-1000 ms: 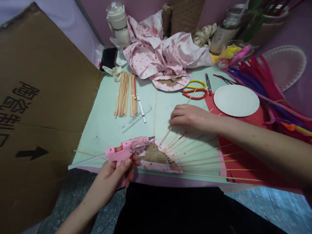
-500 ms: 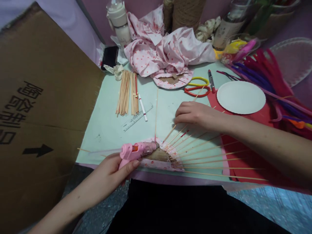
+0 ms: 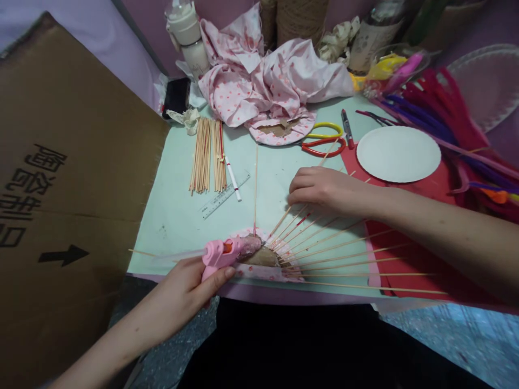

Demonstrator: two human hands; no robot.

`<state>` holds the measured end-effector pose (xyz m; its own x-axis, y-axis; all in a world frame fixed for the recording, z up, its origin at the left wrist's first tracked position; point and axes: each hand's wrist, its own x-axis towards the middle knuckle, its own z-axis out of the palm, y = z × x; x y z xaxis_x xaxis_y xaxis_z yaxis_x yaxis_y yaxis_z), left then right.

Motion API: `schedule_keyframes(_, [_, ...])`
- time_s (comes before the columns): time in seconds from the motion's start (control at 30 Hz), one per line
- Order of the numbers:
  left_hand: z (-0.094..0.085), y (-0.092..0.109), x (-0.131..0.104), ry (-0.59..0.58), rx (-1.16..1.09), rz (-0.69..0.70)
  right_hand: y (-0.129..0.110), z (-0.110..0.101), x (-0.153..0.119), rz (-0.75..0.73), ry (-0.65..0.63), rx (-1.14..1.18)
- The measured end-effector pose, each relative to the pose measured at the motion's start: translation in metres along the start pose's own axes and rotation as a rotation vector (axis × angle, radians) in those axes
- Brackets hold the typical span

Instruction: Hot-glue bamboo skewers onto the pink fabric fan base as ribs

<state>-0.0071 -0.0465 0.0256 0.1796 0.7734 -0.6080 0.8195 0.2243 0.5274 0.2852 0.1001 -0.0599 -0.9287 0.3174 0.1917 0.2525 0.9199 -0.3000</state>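
My left hand is wrapped round a pink glue gun; its nozzle rests over the upper edge of a half-round cardboard piece trimmed with spotted pink fabric. Several thin wooden sticks fan out from that piece to the right, and a single stick points straight away from it. Above the fan, my right hand has its fingers closed on one of the slanting sticks, near its middle. The fingertips are partly hidden under the hand.
A stick bundle, a marker and a clear ruler lie behind the glue gun. Scissors, spotted cloth and a white paper plate are farther back. A cardboard box stands at left.
The glue gun's nozzle has shifted slightly right, from the upright stick toward the base of the slanting stick. My right hand keeps its grip. The view has shifted a little.
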Motion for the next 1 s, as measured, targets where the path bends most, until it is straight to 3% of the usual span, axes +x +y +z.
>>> schedule_keyframes(0.47, [0.0010,-0.0004,-0.0001,-0.024,0.035,0.007,-0.0026,-0.0026,-0.0033,-0.006,0.001,-0.002])
schedule_keyframes(1.0, [-0.0070,0.0023,-0.0044,0.036,0.064,0.002,-0.0030,0.0001,-0.0030,-0.005,-0.021,0.017])
